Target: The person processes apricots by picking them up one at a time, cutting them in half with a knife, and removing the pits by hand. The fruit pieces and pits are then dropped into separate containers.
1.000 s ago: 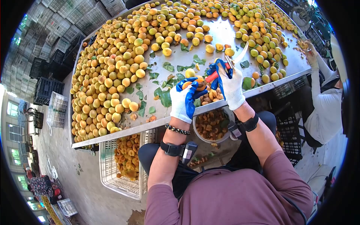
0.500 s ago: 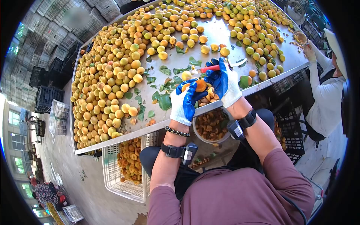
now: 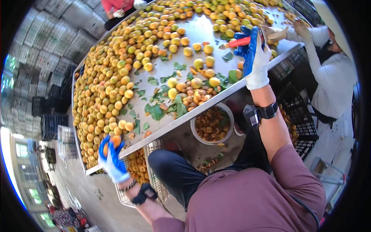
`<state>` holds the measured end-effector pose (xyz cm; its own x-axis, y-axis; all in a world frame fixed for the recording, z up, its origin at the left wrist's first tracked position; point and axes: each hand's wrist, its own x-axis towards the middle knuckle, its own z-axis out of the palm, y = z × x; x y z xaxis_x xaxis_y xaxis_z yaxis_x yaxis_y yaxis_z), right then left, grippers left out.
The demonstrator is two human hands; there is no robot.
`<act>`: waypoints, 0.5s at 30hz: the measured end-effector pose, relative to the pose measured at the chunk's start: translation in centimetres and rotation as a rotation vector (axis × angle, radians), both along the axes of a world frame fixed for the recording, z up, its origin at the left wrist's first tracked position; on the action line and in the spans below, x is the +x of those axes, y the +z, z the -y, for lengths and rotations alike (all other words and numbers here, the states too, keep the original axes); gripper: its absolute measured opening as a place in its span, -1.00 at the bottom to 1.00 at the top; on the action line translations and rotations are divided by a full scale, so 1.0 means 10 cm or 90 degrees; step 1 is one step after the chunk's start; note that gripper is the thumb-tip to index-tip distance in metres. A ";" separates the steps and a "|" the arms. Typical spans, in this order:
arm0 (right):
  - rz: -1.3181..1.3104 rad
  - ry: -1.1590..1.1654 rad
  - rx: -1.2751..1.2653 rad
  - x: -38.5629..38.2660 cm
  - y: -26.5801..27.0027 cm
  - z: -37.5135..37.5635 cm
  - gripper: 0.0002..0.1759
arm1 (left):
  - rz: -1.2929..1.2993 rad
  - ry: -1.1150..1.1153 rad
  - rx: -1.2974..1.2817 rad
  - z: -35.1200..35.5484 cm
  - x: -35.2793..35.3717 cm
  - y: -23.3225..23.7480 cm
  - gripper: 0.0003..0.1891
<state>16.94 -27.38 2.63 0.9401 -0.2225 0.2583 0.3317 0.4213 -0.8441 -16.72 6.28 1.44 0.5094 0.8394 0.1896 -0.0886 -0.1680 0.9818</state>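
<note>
My left hand (image 3: 113,159), in a blue and white glove, is at the table's front left edge with its fingers closed round an orange fruit (image 3: 115,141). My right hand (image 3: 253,56), gloved alike, is raised over the right part of the table and grips a red-handled tool (image 3: 239,42). Piles of yellow-orange fruit (image 3: 104,92) cover the left and back of the metal table (image 3: 154,87). Near the front edge lie green leaves (image 3: 157,112) and a heap of small brown pits or pieces (image 3: 198,94), with several whole fruits around them.
Below the table stand a white bucket (image 3: 231,128) of fruit pieces and a pale crate (image 3: 154,145) beside more halves. Black crates (image 3: 303,129) are at the right. A co-worker in white (image 3: 334,87) reaches in from the right; another person in red (image 3: 118,5) is behind the table.
My left hand has moved from the front middle to the left edge with orange fruit. My right hand has risen with the red tool. The view has shifted, and a person in red has appeared.
</note>
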 end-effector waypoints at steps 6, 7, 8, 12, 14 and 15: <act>0.081 -0.180 -0.070 0.25 -0.08 0.74 -0.55 | -0.271 0.117 0.381 -0.45 -0.72 -0.40 -0.40; 0.090 -0.208 -0.113 0.28 -0.11 0.85 -0.57 | -0.179 0.066 0.276 -0.24 -0.43 -0.31 -0.40; 0.091 -0.212 -0.110 0.30 -0.09 0.88 -0.57 | -0.197 0.016 0.267 0.09 -0.04 -0.12 -0.44; 0.074 -0.188 -0.044 0.30 -0.03 0.98 -0.60 | -0.195 -0.302 0.204 0.95 1.42 -0.03 -0.49; 0.060 -0.203 -0.062 0.29 -0.01 0.96 -0.61 | -0.196 -0.440 0.372 1.38 2.19 -0.17 -0.54; 0.036 -0.124 0.006 0.18 0.11 0.90 -0.61 | -0.205 -0.467 0.491 1.65 2.51 -0.20 -0.52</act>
